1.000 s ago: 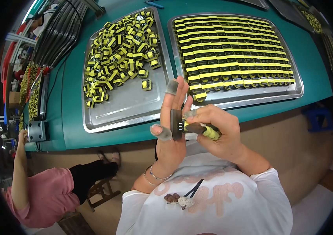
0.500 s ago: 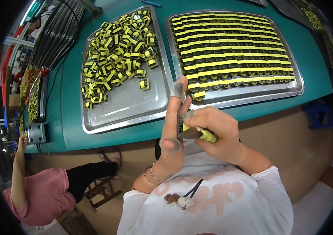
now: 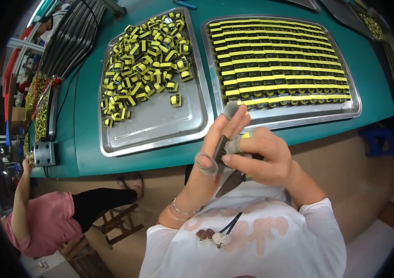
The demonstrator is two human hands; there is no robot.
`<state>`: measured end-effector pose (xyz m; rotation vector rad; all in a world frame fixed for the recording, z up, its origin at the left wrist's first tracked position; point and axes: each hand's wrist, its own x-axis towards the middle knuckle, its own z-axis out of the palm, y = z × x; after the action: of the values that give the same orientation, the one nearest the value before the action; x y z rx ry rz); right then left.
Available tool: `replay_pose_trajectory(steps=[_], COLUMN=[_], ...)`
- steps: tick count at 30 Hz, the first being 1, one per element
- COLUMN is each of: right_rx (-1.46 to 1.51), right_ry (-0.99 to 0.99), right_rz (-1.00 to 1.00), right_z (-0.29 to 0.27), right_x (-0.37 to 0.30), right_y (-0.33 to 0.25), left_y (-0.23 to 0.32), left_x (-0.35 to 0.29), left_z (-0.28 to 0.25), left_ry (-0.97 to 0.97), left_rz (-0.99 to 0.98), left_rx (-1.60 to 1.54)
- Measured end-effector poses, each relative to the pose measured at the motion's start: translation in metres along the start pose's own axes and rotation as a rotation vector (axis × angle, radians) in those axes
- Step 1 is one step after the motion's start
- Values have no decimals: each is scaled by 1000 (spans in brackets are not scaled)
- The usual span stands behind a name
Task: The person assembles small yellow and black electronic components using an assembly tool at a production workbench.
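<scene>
Above my lap, my left hand (image 3: 217, 148) has its thumb and fingers around a small black transformer (image 3: 221, 147), partly hidden by the fingers. My right hand (image 3: 266, 157) presses a thumb and a wrapped forefinger against its side. In the right palm sits a knife (image 3: 230, 184), its pointed grey blade slanting down to the left and its handle mostly covered. Grey tape wraps some fingertips. Behind the left fingertips, a metal tray (image 3: 299, 115) carries rows of yellow-taped transformers (image 3: 280, 65). Another tray (image 3: 150, 134), at left, bears a loose heap of similar transformers (image 3: 146, 60).
Both trays rest on a green table (image 3: 85, 153). Stacked dark trays (image 3: 69, 41) stand at the far left, near a black block (image 3: 44, 154). A co-worker in a pink shirt (image 3: 51, 217) is at the left. A blue stool (image 3: 377, 140) stands under the table at right.
My right hand has turned, so the blade swings away from the transformer and points down-left. Its thumb and forefinger now touch the transformer. My left fingers have tipped right.
</scene>
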<state>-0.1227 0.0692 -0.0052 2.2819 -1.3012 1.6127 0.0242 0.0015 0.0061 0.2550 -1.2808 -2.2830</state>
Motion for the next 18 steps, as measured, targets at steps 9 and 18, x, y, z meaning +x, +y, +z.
replay_pose_trajectory(steps=[9, 18], right_rx=[-30, -90], right_ry=[41, 37], right_rz=[9, 107], right_z=[8, -11], right_x=[-1, 8], right_y=[-9, -14], left_y=[-13, 1], left_x=[-7, 4], left_z=[-1, -16], left_ry=[159, 315], left_rz=[111, 299], left_rx=[225, 491])
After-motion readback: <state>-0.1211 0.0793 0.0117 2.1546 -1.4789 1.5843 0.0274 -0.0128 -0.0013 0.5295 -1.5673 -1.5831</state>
